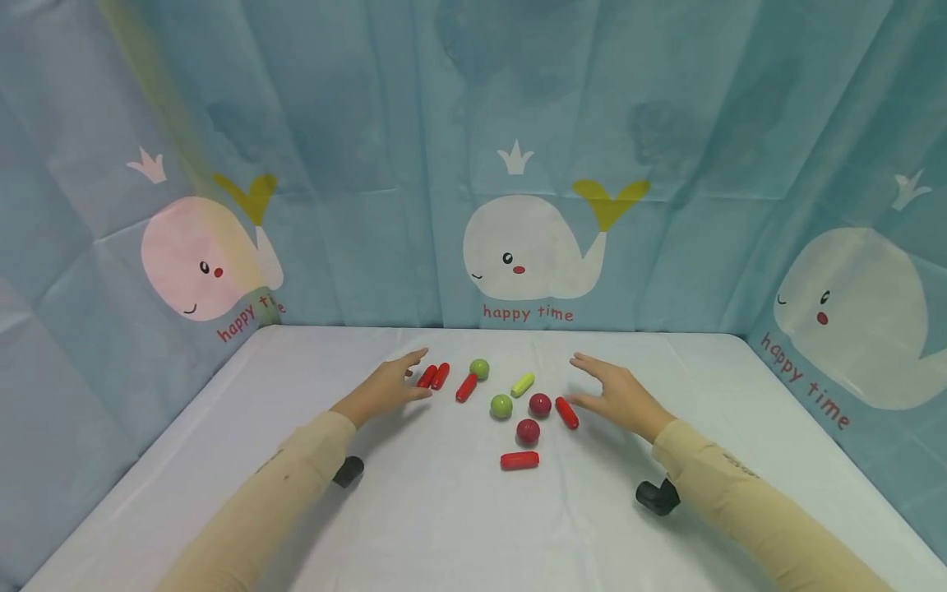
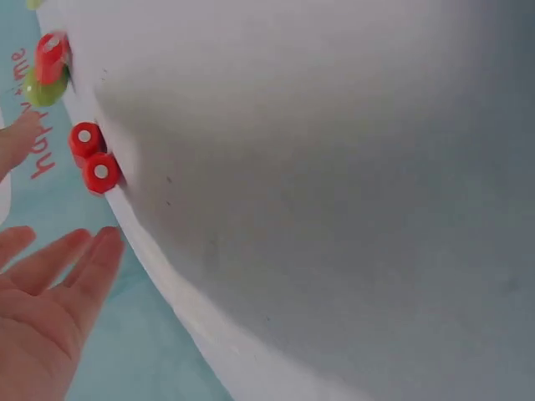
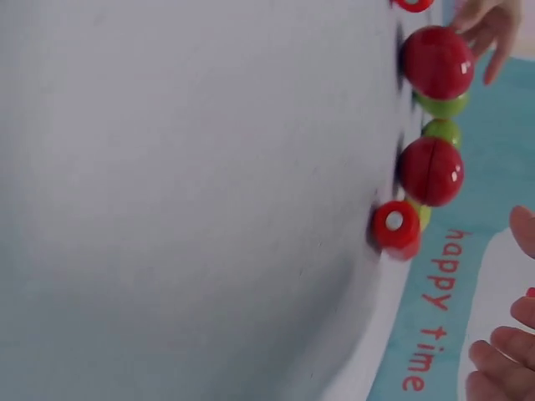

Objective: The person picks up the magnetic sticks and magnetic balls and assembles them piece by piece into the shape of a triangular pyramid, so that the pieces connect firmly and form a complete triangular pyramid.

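My left hand (image 1: 385, 388) hovers over the table's left half with fingers spread and nothing in them. Just beyond its fingertips two red sausage-shaped pieces (image 1: 441, 376) lie side by side; their pale round ends show in the left wrist view. My right hand (image 1: 617, 399), also holding nothing, has its thumb and fingers apart beside another red sausage-shaped piece (image 1: 566, 413). Between the hands are two shiny dark-red balls (image 1: 540, 404), two green balls (image 1: 501, 406) and a yellow-green stick (image 1: 522, 385). One red stick (image 1: 467, 387) adjoins the farther green ball (image 1: 479, 368).
Nearest my body, one more red stick (image 1: 519, 460) lies crosswise on the white tabletop (image 1: 444, 526). A blue curtain (image 1: 355, 247) printed with whales hangs behind and along both sides. Black wrist devices (image 1: 657, 497) stick out below both forearms.
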{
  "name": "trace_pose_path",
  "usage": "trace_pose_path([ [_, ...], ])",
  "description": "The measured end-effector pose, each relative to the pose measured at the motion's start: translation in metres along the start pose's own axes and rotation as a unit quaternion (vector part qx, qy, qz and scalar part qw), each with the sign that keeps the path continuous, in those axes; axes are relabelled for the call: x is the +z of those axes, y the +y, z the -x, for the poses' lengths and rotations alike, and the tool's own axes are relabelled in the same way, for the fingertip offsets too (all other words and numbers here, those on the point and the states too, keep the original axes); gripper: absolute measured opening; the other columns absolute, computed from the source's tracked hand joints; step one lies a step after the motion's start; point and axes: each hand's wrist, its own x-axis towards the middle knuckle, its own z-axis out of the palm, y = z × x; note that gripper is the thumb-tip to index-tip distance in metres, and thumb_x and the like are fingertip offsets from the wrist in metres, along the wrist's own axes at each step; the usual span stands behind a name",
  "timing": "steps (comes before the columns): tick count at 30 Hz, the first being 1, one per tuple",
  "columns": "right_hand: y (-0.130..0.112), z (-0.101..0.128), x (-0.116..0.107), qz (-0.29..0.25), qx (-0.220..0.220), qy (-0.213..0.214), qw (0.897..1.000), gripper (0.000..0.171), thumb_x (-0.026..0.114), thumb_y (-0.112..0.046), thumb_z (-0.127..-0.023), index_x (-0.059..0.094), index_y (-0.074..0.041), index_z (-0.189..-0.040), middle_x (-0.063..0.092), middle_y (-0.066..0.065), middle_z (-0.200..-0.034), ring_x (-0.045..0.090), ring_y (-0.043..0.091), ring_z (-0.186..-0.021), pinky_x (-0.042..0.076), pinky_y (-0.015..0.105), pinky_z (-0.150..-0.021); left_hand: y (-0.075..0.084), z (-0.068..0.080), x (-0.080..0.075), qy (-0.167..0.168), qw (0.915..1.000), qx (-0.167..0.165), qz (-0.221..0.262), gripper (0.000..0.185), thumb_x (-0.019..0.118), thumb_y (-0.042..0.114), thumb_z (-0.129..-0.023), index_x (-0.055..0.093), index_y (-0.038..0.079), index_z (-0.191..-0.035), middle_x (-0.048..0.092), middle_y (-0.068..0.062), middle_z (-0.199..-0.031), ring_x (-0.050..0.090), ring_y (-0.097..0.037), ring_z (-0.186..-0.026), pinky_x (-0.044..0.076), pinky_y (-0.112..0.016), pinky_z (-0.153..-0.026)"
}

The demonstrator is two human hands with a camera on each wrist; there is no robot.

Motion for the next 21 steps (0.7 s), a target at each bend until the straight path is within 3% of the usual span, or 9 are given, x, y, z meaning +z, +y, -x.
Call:
trace_pose_path([
  [7, -0.005, -0.005, 0.007, -0.073, 0.024, 0.006, 0.997, 0.06, 0.074, -0.026, -0.089, 0.054, -0.001, -0.14, 0.057, 0.021, -0.141, 0.055, 0.044, -0.128, 0.048, 0.053, -0.103, 0.003, -0.007, -0.001, 0.008, 0.9972, -0.045, 0.06, 0.081, 0.075, 0.024, -0.089, 0.032, 0.007, -0.155, 0.052, -0.021, -0.144, 0.056, -0.037, -0.127, 0.051, -0.048, -0.102],
  [15, -0.008, -0.015, 0.014, -0.123, 0.088, -0.002, 0.988, 0.056, 0.075, -0.03, -0.088, 0.059, -0.003, -0.135, 0.062, 0.018, -0.135, 0.058, 0.041, -0.125, 0.053, 0.049, -0.099, 0.005, -0.014, -0.003, 0.006, 0.9892, -0.098, 0.109, 0.076, 0.074, 0.022, -0.088, 0.036, 0.007, -0.152, 0.058, -0.02, -0.137, 0.069, -0.022, -0.092, 0.054, -0.04, -0.094],
  [21, -0.008, -0.02, 0.019, -0.156, 0.111, -0.012, 0.981, 0.052, 0.074, -0.027, -0.087, 0.062, -0.003, -0.131, 0.065, 0.018, -0.13, 0.06, 0.037, -0.121, 0.054, 0.048, -0.097, 0.002, -0.019, 0.0, 0.007, 0.9824, -0.123, 0.14, 0.066, 0.075, 0.018, -0.088, 0.045, 0.002, -0.144, 0.063, -0.019, -0.125, 0.069, -0.02, -0.09, 0.057, -0.032, -0.086],
])
